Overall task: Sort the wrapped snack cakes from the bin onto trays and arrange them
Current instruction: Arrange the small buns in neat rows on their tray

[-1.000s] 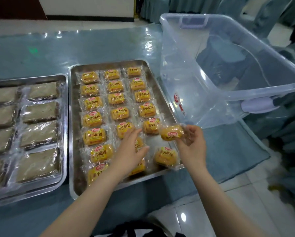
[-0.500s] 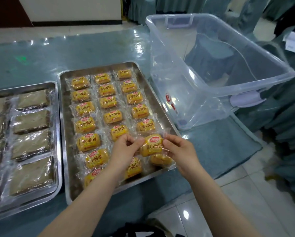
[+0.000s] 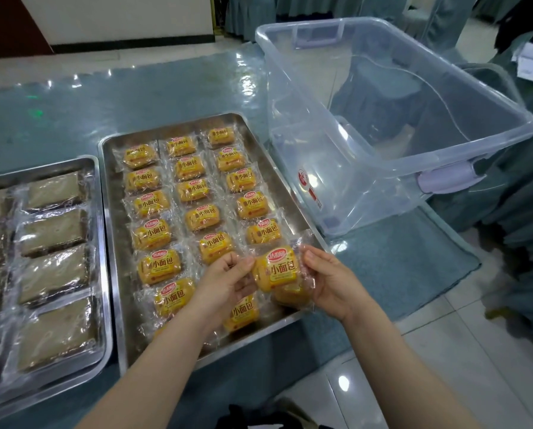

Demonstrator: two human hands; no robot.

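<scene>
A yellow wrapped snack cake (image 3: pixel 277 267) is held just above the near right corner of the middle steel tray (image 3: pixel 113 243). My left hand (image 3: pixel 225 283) pinches its left wrapper edge and my right hand (image 3: pixel 330 280) pinches the right edge. The tray holds three columns of several yellow cakes (image 3: pixel 197 188). Another yellow cake (image 3: pixel 291 297) lies on the tray under the held one. The clear plastic bin (image 3: pixel 382 125) stands at the right and looks empty.
A second steel tray (image 3: pixel 102 305) at the left holds several brown wrapped cakes (image 3: pixel 55 274). Both trays and the bin rest on a teal-covered table (image 3: pixel 135 97). The table's near edge meets a tiled floor (image 3: pixel 444 351); draped chairs stand at the right.
My right hand brought the yellow cake leftward over the tray's right column, and my left hand came up from the tray to take its other wrapper edge. The view shifted slightly.
</scene>
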